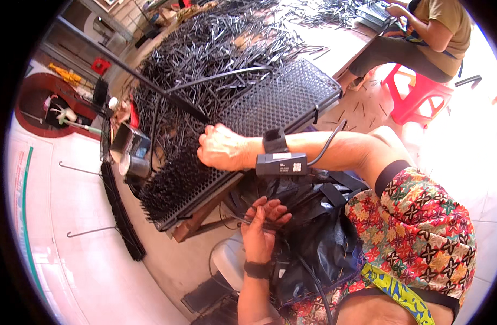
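Observation:
My right hand (221, 149), with a black device (281, 164) strapped at its wrist, is closed over a black perforated board (281, 92). Its knuckles face up, and what its fingertips pinch is hidden. Dense black bristle tufts (172, 181) fill the board's lower-left part, right beside that hand; the upper-right part shows bare holes. Below the board's near edge my left hand (265, 216) is turned palm up with curled fingers. A thin dark strand (235, 218) seems to run through it. Black plastic sheeting (319, 233) covers my lap.
A wooden support (191, 225) holds the board. Behind lies a big heap of black strips (205, 59). A dark rod (135, 73) slants down toward my right hand. A can (135, 165) stands left. Another person (438, 32) sits on a pink stool (416, 95), far right.

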Motion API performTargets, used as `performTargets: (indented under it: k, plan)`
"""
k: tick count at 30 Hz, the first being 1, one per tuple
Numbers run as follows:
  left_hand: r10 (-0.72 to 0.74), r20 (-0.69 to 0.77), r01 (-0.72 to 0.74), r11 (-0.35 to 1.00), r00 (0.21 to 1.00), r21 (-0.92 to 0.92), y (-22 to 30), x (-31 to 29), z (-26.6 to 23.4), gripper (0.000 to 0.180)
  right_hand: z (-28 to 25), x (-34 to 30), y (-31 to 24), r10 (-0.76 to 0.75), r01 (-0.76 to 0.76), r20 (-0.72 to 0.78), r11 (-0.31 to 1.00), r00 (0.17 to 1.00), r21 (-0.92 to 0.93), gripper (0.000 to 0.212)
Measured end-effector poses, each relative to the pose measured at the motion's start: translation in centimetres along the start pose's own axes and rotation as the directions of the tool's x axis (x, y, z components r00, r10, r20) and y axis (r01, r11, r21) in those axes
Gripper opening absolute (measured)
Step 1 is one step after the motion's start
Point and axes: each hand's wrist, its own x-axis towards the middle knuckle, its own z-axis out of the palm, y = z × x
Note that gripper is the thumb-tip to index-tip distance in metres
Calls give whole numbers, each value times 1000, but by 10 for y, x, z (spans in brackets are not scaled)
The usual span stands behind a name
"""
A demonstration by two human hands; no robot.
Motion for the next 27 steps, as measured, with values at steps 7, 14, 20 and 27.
performTargets:
  k: [7, 14, 20, 27]
  plan:
    - [27, 15, -28, 997, 1000, 77, 7, -5, -7, 29, -33, -35, -25, 115, -265, 255, 663, 960, 700, 26]
    - [-50, 46, 35, 956, 998, 290, 16, -8, 9, 34, -39, -91, -38, 227, -537, 513, 57, 828, 841, 19]
    - [-83, -111, 110, 958, 990, 264, 10, 3, -4, 27, -31, -78, -14, 550, -472, 274, 256, 789, 843, 16]
    - [21, -187, 14, 984, 982, 180, 3, 1, -10, 16, -20, -35, 8, 503, -161, -338, 713, 795, 682, 16]
